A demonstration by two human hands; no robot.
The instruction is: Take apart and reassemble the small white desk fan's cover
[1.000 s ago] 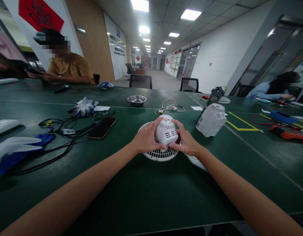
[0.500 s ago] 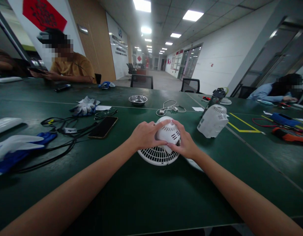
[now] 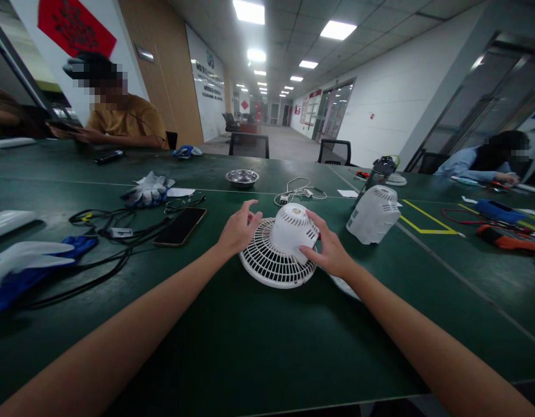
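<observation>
A white fan head lies on the green table, its round slatted grille [image 3: 267, 268] facing down and its motor housing [image 3: 289, 227] on top. My right hand [image 3: 330, 246] grips the right side of the housing between thumb and fingers. Off to the left, my left hand [image 3: 240, 230] is raised with fingers apart, over the grille's left edge and away from the housing. A flat pale piece [image 3: 343, 284] lies partly hidden under my right forearm. Right of my hands stands a white vented plastic housing [image 3: 374, 215].
Beyond the fan are a metal bowl [image 3: 242, 178] and a white cable [image 3: 293, 194]. To the left lie a phone [image 3: 180, 226], black cables [image 3: 120, 246] and work gloves [image 3: 148, 190]. A dark bottle [image 3: 377, 174] and orange multimeter [image 3: 510, 238] are at right. Two people sit across the table.
My left hand has let go of the motor housing and moved left, its fingers opening. My right hand stays on the housing, and more of the grille now shows.
</observation>
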